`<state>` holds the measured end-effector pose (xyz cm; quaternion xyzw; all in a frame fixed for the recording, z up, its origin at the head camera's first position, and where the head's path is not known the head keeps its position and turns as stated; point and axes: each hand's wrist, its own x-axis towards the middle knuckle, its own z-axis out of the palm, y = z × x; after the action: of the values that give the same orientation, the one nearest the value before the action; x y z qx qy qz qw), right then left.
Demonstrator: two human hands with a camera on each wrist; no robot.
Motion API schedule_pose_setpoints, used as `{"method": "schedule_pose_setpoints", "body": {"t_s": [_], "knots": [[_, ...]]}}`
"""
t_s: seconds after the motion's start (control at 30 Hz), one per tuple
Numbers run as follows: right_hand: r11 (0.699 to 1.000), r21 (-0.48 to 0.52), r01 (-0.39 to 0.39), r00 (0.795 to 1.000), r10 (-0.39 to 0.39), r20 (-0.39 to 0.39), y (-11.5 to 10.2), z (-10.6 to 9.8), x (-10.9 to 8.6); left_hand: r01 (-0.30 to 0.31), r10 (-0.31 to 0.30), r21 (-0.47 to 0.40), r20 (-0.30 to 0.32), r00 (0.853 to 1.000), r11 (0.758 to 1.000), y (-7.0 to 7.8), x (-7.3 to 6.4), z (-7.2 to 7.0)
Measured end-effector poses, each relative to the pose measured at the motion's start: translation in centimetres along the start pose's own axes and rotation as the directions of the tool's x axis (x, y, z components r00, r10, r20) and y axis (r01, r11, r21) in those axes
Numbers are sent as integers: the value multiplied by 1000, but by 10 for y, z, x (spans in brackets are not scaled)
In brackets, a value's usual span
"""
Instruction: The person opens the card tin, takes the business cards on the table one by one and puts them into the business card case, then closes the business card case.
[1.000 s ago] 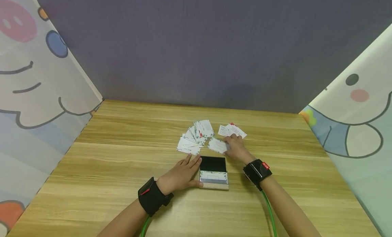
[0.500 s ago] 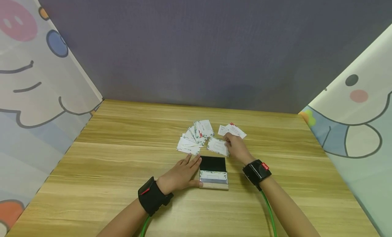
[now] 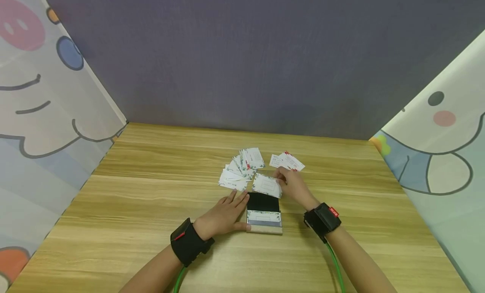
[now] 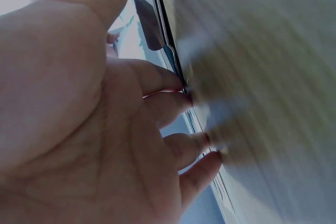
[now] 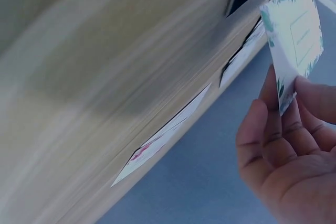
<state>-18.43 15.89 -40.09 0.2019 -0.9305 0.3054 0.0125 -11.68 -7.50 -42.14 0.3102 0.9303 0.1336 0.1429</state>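
Observation:
My right hand point(image 3: 296, 187) pinches a white card with a green leaf border point(image 3: 266, 185) between thumb and fingers, as the right wrist view shows with the card point(image 5: 295, 32) lifted off the table. The card's near edge overlaps the top of an open card case point(image 3: 264, 215) in the head view. This case has a black inner lid, and another leaf-bordered card point(image 3: 264, 216) sits in its lower half. My left hand point(image 3: 221, 217) lies with spread fingers along the case's left side, thumb at its lower left corner. In the left wrist view the fingers point(image 4: 197, 174) touch the tabletop.
A fanned pile of leaf-patterned cards point(image 3: 240, 169) lies beyond the case to the left. Two or so red-marked cards point(image 3: 287, 161) lie just beyond my right hand. A grey panel point(image 3: 242, 65) rises behind the wooden table point(image 3: 170, 158), with cartoon-printed panels at both sides.
My right hand has picked the leaf-bordered card up from the table and brought it slightly left and nearer, over the case's top edge. My left hand and the case have stayed put.

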Motion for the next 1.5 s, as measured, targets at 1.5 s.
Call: {"method": "schedule_pose_setpoints", "body": {"t_s": [1.5], "knots": [[992,102,80,938,-109,330,-12,12,-35,7,-8,12,16,1000,1000,0,0,-1]]}}
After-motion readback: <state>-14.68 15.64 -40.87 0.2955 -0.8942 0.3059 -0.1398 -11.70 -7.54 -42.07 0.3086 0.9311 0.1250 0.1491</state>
